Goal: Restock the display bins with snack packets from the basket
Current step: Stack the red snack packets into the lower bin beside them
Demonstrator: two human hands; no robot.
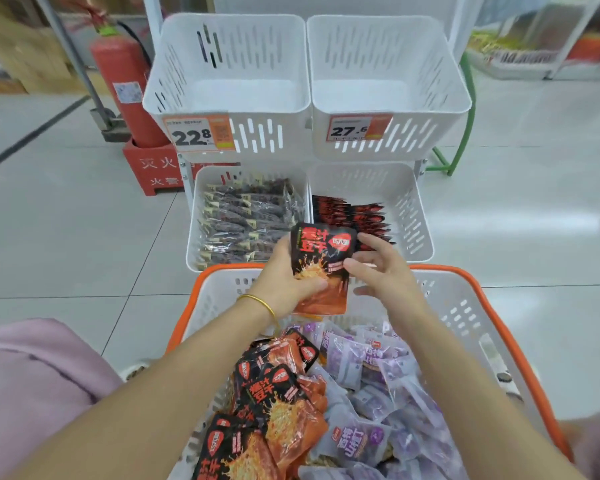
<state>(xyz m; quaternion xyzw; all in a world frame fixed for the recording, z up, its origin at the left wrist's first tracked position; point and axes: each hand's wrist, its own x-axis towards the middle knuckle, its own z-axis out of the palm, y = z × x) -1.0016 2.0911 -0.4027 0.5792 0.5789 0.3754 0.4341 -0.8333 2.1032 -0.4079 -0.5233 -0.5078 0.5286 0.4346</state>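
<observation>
Head view: basket [459, 306] of snacks [284, 410], half-filled bin [411, 216] just beyond it. Over the basket's far rim, left hand [286, 273] grips a red packet [321, 258]; right hand [383, 271], fingers [371, 239] spread, touches its edge. Released early, it would likely fall short.

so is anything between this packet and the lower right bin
Nothing visible. The packet in the left hand hovers just before the lower right bin, whose open top holds only matching packets.
</observation>
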